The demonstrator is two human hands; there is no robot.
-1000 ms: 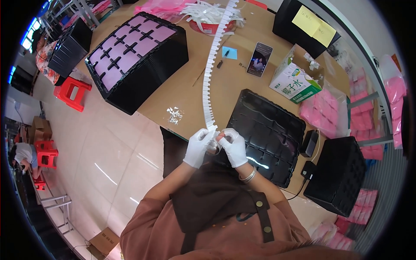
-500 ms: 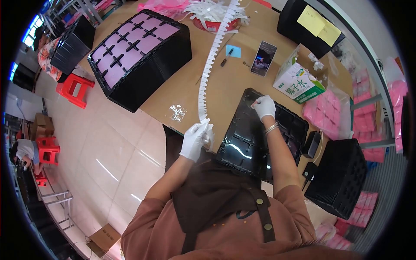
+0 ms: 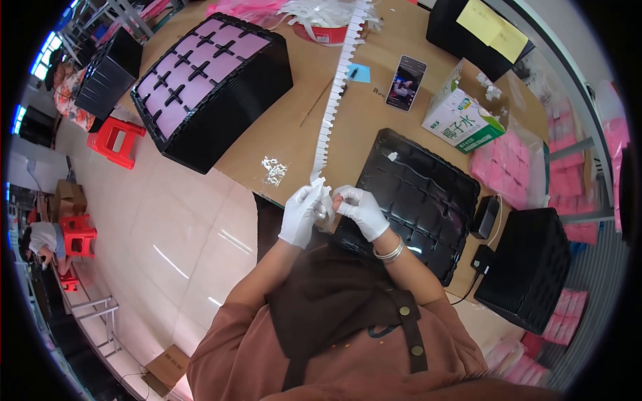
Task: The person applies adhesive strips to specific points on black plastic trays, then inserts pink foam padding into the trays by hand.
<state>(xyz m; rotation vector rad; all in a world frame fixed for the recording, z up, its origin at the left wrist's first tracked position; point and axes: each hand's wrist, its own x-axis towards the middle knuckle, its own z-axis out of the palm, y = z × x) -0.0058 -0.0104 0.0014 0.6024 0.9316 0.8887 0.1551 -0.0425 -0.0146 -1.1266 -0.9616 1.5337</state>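
Note:
A long white toothed strip (image 3: 331, 113) runs down the table, and my gloved left hand (image 3: 299, 215) grips its near end between thumb and fingers. Close beside it, my gloved right hand (image 3: 364, 212) is closed in a pinch at the strip's end, with a bare fingertip showing; what lies between those fingers is too small to make out. Under and beyond my right hand lies a black molded plastic tray (image 3: 428, 194) with a grid of pockets. One small white piece (image 3: 392, 156) rests on the tray's far left part.
A stack of black trays with pink pieces (image 3: 234, 110) stands at the far left. Beyond are a red basin (image 3: 321, 33) of white strips, a phone (image 3: 406, 83) and a carton (image 3: 465, 113). More black trays (image 3: 525, 267) sit right, near a black adapter (image 3: 480, 259). White scraps (image 3: 274, 170) lie left.
My right hand has moved from the black tray back left to the strip's end, beside my left hand. A small white piece now lies on the tray where that hand was.

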